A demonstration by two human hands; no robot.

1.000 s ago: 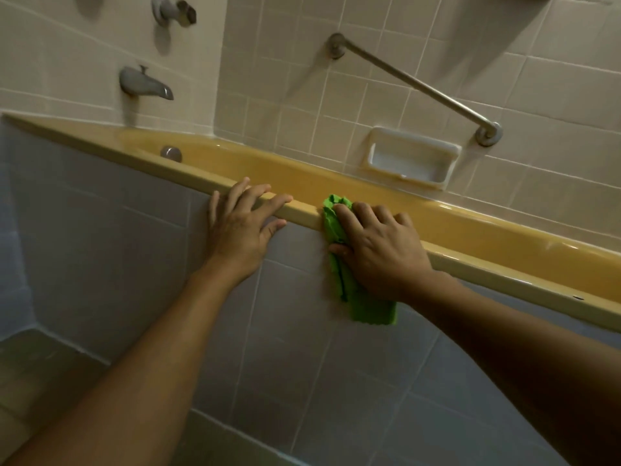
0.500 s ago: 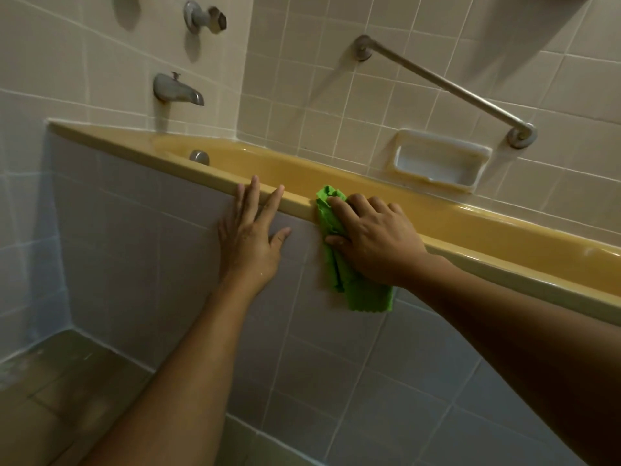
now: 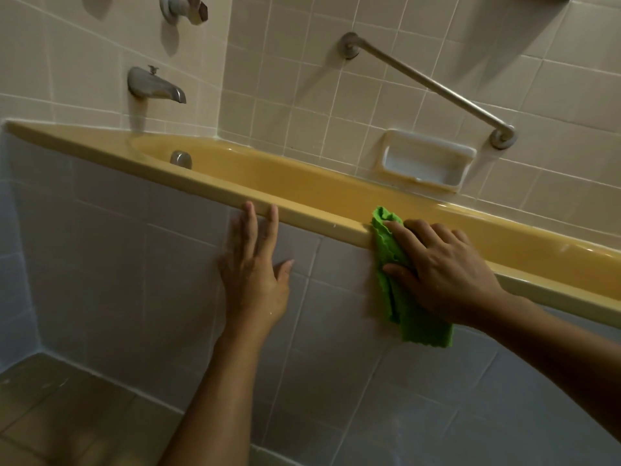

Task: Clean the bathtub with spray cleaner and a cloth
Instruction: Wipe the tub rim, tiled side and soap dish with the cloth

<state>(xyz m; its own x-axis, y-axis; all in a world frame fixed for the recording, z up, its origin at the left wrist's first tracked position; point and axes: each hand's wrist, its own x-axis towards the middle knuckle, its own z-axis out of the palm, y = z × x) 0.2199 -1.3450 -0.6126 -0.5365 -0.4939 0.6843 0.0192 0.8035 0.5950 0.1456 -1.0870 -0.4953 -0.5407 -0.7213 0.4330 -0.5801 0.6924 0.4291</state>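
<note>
A yellow bathtub runs across the view, its front rim (image 3: 208, 191) topping a grey tiled side panel (image 3: 111, 264). My right hand (image 3: 443, 274) presses a green cloth (image 3: 389, 250) against the rim's outer edge, and the cloth hangs down over the tiles. My left hand (image 3: 255, 270) lies flat on the tiled panel, fingers spread, fingertips touching the underside of the rim. No spray cleaner bottle is in view.
A metal spout (image 3: 154, 85) and a tap handle (image 3: 184, 8) stick out of the end wall. A slanted grab bar (image 3: 426, 85) and a white soap dish (image 3: 426, 164) are on the back wall. A round overflow plate (image 3: 180, 159) sits inside the tub. Floor tiles (image 3: 50, 415) lie at lower left.
My left hand has slid off the rim top down onto the tiled panel. My right hand and the cloth have moved right, away from my left hand. The view has tilted up.
</note>
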